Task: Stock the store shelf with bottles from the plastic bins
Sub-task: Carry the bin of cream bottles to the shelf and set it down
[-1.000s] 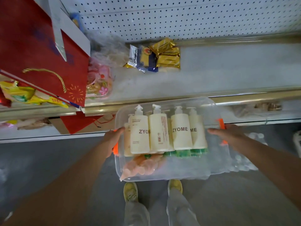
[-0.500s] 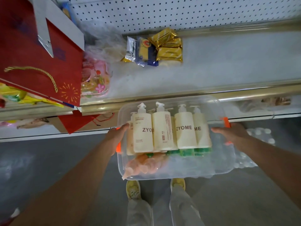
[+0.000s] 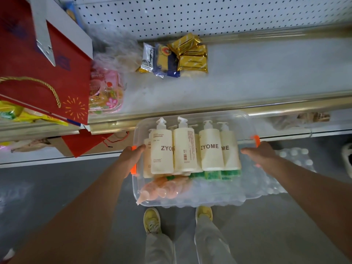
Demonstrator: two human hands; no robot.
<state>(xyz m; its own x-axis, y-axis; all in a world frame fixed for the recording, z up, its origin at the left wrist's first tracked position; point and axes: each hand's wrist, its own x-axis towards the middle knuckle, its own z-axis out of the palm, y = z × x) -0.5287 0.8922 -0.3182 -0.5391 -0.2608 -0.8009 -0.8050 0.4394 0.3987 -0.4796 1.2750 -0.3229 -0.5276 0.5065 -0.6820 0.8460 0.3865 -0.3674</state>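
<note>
Bottles (image 3: pixel 190 147) fill the bin (image 3: pixel 245 195) — left hand (image 3: pixel 131 159), right hand (image 3: pixel 262 156) gripping its ends.

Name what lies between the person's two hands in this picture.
In the head view, the clear plastic bin spans from left hand to right hand, holding cream pump bottles.

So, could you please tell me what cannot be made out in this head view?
- Rear pump bottles: count hidden by the front row.
- Green items: blurred through the clear bin.
- Left hand, right hand: fingertips hidden by the bin's sides.
</note>
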